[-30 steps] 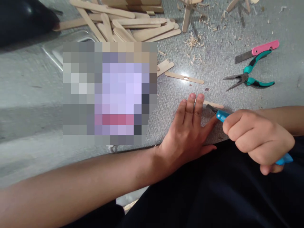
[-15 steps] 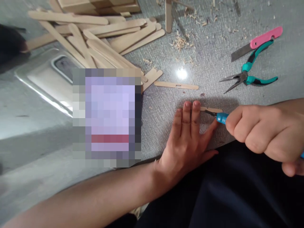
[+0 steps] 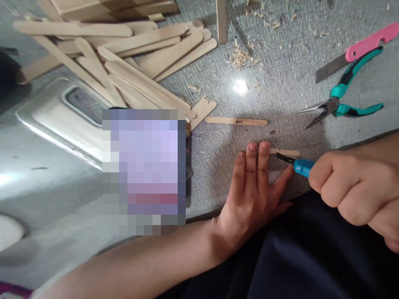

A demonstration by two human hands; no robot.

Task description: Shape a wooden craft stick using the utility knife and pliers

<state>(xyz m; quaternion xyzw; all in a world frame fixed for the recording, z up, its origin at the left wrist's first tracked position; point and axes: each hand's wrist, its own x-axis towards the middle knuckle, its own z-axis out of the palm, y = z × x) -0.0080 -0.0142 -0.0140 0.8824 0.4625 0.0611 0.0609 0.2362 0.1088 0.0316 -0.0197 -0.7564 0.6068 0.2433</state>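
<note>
My left hand (image 3: 249,187) lies flat on the table with its fingers stretched out, the fingertips pressing on a thin wooden craft stick (image 3: 285,152). A small notch shows in the stick's upper edge, to the right of the fingers. In a fist, my right hand (image 3: 352,187) grips a blue-handled craft knife (image 3: 302,167). Its dark blade points left, close to the lower edge of the stick; whether it touches cannot be made out. Just beyond lies a second craft stick (image 3: 255,122) with a small slot in its middle.
Needle-nose pliers (image 3: 335,101) with teal handles lie opened at the right, against a pink folding saw (image 3: 369,45). Many craft sticks (image 3: 149,62) are heaped at the upper left, near a clear phone case (image 3: 50,112) and a blurred-out device (image 3: 146,166). Wood shavings (image 3: 241,57) are scattered behind.
The knife blade has drawn back slightly from the stick toward me, and the notch in the stick now shows. The left hand keeps its hold; the whole view has shifted a little.
</note>
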